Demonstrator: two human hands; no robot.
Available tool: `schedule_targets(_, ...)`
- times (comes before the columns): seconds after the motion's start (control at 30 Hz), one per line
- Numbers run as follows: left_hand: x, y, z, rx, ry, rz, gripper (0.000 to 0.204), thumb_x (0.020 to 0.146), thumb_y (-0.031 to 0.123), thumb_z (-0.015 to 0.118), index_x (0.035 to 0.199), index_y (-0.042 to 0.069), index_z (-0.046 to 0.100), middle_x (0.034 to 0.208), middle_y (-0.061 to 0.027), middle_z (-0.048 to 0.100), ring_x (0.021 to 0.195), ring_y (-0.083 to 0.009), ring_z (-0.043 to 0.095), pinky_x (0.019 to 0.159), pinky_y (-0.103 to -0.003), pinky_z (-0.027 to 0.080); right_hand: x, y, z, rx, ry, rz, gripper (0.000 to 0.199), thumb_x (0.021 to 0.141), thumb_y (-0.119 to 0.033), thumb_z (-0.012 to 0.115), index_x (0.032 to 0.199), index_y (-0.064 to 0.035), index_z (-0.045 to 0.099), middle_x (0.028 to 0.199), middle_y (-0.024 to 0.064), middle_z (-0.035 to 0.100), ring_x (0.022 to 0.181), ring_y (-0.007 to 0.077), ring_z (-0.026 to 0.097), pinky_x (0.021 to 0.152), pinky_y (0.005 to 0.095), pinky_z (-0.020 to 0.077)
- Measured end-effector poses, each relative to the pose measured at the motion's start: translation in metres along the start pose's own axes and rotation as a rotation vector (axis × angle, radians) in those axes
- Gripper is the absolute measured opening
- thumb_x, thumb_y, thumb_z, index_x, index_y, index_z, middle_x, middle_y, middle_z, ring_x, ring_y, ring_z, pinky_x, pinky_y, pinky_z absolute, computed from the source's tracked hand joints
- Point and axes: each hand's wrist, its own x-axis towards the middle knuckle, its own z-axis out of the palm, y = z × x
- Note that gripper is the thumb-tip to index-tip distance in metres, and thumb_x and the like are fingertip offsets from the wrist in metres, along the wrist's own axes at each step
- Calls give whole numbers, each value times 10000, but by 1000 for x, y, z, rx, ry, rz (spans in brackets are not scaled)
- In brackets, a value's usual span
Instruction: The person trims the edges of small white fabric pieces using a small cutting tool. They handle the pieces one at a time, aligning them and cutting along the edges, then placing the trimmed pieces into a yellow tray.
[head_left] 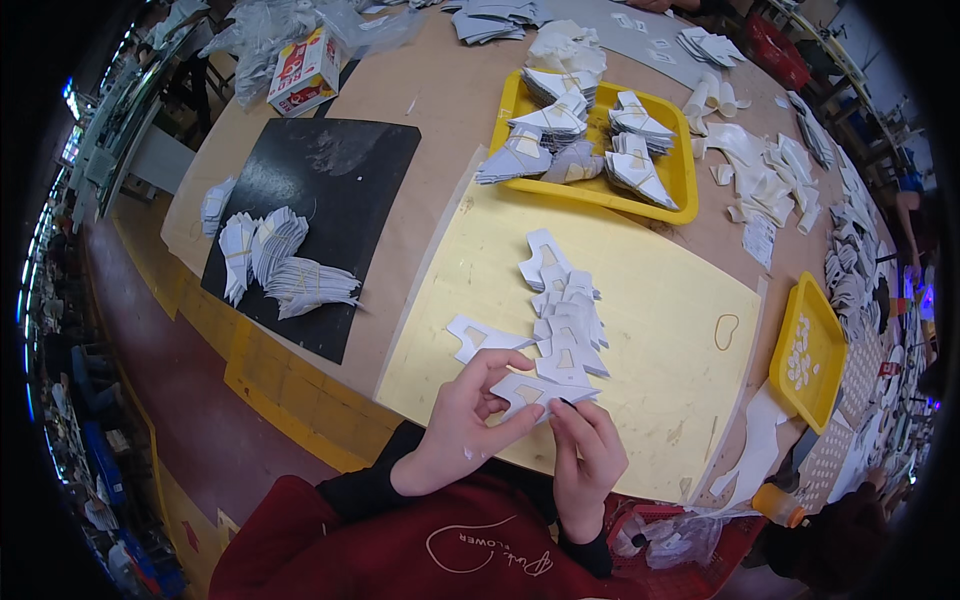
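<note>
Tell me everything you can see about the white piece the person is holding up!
The white piece is thin and flat, with curvy edges and a cut-out hole toward its left end. It looks a bit like leather or stiff cloth, but I can't tell which. The left hand holds its left part, and the right hand meets its near edge. It sits over the yellow sheet, at the near end of a row of similar pieces.

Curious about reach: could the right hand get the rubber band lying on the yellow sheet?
Probably yes: only bare yellow sheet seems to separate the right hand from the rubber band, though that hand is busy at a white piece.
</note>
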Motion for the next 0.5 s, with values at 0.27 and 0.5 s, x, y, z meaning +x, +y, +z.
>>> schedule_targets(0.27, 0, -4, -1, 8, -11, 11, 457, 844, -87, 658, 1219, 30, 425, 1173, -137, 560, 1074, -161, 600, 853, -248, 515, -2, -1, -5, 249, -49, 272, 218, 810, 58, 699, 1018, -6, 695, 886, 115, 632, 712, 200, 601, 617, 266, 472)
schedule_targets(0.5, 2, -11, 1, 1, 13, 105, 422, 862, -15, 680, 1220, 30, 461, 1071, -139, 655, 988, -118, 635, 774, -224, 524, -3, 1, -3, 109, 3, 160, 194, 780, 55, 731, 963, -3, 709, 913, 140, 663, 784, 235, 656, 688, 295, 518)
